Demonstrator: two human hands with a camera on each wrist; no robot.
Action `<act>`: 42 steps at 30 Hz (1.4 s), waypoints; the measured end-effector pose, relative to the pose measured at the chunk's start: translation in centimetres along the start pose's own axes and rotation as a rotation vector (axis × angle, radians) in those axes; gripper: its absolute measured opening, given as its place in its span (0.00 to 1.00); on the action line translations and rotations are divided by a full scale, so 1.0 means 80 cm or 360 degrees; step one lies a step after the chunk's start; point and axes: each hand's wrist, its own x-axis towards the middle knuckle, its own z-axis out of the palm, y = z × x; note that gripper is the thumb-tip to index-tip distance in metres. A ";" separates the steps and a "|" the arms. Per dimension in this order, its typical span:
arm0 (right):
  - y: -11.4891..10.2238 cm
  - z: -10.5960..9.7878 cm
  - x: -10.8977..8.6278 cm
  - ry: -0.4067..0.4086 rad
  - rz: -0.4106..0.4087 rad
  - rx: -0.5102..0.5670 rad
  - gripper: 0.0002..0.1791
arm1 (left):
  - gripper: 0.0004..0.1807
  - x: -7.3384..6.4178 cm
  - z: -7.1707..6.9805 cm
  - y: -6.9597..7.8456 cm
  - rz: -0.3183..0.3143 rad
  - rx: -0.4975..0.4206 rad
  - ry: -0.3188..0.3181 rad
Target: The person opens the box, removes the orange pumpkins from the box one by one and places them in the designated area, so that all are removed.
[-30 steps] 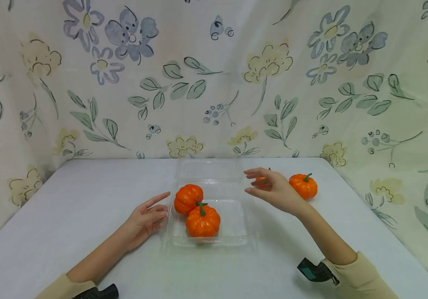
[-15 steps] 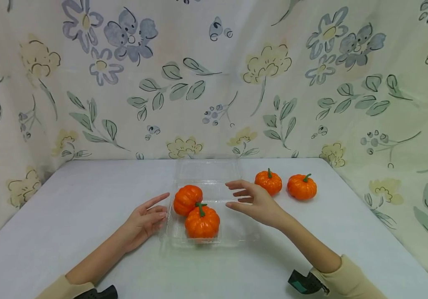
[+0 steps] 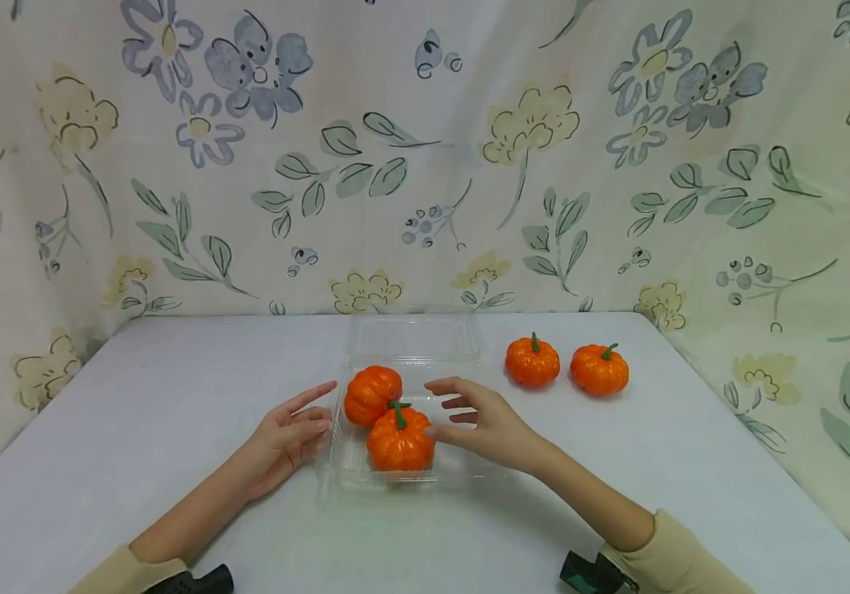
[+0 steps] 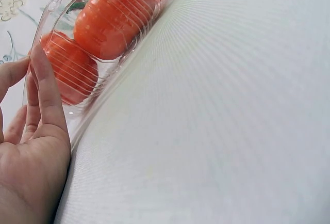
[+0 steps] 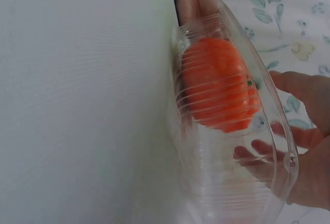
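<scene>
While the right hand (image 3: 492,421) hangs over the right part of the clear container (image 5: 206,152), its fingers stand apart from the thumb in a loose curve, holding nothing. Thumb tip overlaps the front pumpkin (image 3: 399,441) in the head view — whether they touch, cannot tell. Left hand (image 3: 287,441): fingers loosely extended, tips at the container's left wall, apparently touching, no grip taken. Front pumpkin and rear pumpkin (image 3: 371,396) both sit in the container's left half, close together, the rear one further left. Lid (image 3: 416,338) lies folded back on the far side. On the table (image 3: 172,388), right of the container: inner pumpkin (image 3: 532,363) and outer pumpkin (image 3: 599,371), side by side. Handling, as I judge it: the plastic looks thin and likely to slide, so brace lightly with the left fingertips; any adjusting of the front pumpkin wants gentle sideways pressure low on its body — wrist clear of the rim, stem left alone
</scene>
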 end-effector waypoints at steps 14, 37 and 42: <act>0.002 0.025 0.009 -0.0141 0.0057 -0.0059 0.35 | 0.27 -0.001 0.002 0.002 -0.0010 0.0013 0.0007; 0.000 0.025 0.011 -0.0230 0.0072 -0.0030 0.36 | 0.26 0.001 0.001 0.001 -0.0022 0.0019 0.0030; 0.000 0.025 0.011 -0.0205 0.0095 -0.0038 0.35 | 0.26 0.001 0.002 0.002 -0.0026 0.0014 0.0040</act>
